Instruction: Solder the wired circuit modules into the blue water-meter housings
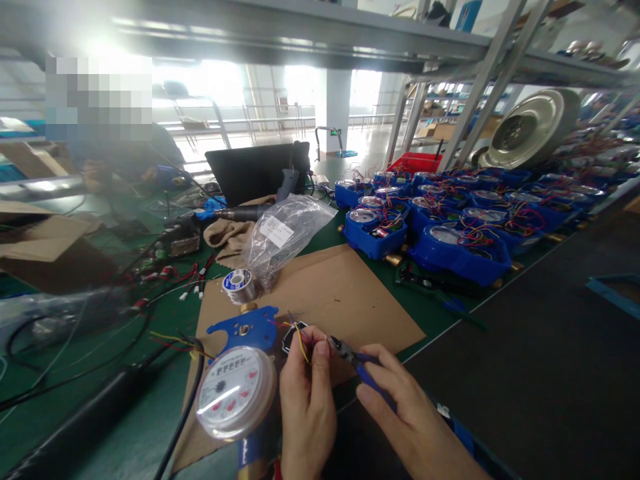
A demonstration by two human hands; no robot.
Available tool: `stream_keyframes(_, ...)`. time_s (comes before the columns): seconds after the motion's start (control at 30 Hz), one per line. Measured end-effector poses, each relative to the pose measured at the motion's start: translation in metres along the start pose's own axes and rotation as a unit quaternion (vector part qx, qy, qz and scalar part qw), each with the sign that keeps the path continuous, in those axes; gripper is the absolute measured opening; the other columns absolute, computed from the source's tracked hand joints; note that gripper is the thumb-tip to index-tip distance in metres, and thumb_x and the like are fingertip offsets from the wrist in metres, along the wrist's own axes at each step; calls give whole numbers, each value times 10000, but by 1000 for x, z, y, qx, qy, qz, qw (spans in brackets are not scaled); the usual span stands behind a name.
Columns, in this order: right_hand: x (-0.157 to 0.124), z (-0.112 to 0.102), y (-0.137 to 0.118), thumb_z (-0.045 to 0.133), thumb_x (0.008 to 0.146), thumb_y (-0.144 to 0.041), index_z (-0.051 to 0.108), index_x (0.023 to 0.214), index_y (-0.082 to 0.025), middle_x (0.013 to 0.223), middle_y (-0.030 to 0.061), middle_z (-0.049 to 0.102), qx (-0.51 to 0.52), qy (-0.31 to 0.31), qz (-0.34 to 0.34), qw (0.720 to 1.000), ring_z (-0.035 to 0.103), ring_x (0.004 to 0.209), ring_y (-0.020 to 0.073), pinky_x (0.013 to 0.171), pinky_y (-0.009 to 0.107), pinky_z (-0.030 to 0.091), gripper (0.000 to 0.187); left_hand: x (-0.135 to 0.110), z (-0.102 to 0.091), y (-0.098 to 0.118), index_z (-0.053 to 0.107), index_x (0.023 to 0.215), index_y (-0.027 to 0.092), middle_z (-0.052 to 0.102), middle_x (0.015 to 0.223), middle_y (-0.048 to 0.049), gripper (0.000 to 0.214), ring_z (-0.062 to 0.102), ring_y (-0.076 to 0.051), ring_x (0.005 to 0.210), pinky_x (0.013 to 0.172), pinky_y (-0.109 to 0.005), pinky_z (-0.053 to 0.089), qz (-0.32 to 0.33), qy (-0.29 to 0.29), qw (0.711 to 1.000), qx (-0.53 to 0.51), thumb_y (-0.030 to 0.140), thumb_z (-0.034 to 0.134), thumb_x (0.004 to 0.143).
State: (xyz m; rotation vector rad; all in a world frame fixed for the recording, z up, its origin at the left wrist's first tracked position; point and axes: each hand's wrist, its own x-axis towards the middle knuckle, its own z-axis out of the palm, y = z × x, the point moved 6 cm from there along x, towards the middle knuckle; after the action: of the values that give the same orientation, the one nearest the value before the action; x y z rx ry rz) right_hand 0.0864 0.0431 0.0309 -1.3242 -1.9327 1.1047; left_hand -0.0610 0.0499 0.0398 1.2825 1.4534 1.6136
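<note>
My left hand (309, 400) pinches thin coloured wires (301, 341), yellow, red and dark, between thumb and fingers. Behind its fingertips shows a small dark part with a pale edge (289, 337), mostly hidden. My right hand (400, 400) is wrapped round blue-handled cutting pliers (367, 375), whose jaws (341, 348) are close to the left fingertips and the wire ends. Just left of my left hand lies a water meter (235, 393) with a round white dial and a blue bracket (250, 333) behind it.
Under the meter is a cardboard sheet (360, 293) with a solder spool (239, 287) and a plastic bag (287, 230) at its far edge. Blue meter housings (460, 253) with loose wires fill the right side. Black cable (183, 420) runs at left; a person (120, 153) sits across.
</note>
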Motion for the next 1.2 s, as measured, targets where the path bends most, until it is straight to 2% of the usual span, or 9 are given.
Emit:
stream_keyframes(0.13, 0, -4, -2, 434, 991, -440, 646, 1010, -227, 1269, 83, 547, 6, 13, -19, 1000, 513, 1237, 252, 1041, 343, 423, 301, -1, 0, -1, 572, 902, 223, 573, 791, 32, 167, 534, -77, 713, 659, -139, 428, 14, -20, 999, 41, 341, 477, 971)
stream_keyframes(0.27, 0, -9, -2, 439, 999, -412, 626, 990, -216, 1220, 78, 548, -15, -4, -15, 1000, 522, 1205, 240, 1045, 344, 405, 271, -2, 1, -4, 572, 902, 228, 585, 819, 29, 153, 556, -89, 747, 692, -173, 437, 12, -37, 998, 52, 333, 483, 971)
stream_keyframes(0.5, 3, -17, -6, 426, 1012, -361, 581, 867, -208, 1112, 62, 549, -60, -15, -35, 997, 556, 1079, 220, 944, 343, 439, 261, -2, -1, -1, 577, 869, 212, 589, 796, 14, 154, 555, -115, 731, 680, -229, 424, 35, -39, 994, 94, 312, 501, 960)
stream_keyframes(0.87, -1, -16, -1, 435, 1003, -370, 589, 916, -216, 1133, 71, 549, -60, 1, -27, 998, 543, 1111, 235, 971, 342, 422, 234, -2, 0, 2, 564, 877, 221, 586, 792, 18, 130, 551, -120, 729, 684, -248, 404, 69, -59, 986, 141, 265, 478, 965)
stream_keyframes(1.07, 3, -15, -6, 425, 1001, -333, 568, 789, -201, 935, 42, 570, -20, -21, -30, 999, 589, 903, 195, 824, 311, 465, 288, -3, 0, 2, 568, 851, 214, 582, 766, 18, 153, 543, -114, 704, 660, -234, 404, 55, -60, 988, 131, 273, 480, 962)
stream_keyframes(1.2, -6, -8, 5, 477, 970, -431, 648, 789, -216, 898, 37, 625, 105, -2, 22, 994, 614, 894, 213, 838, 320, 501, 329, -6, 4, -1, 541, 818, 215, 559, 683, 41, 178, 523, -94, 614, 591, -211, 390, 38, -72, 990, 118, 272, 460, 965)
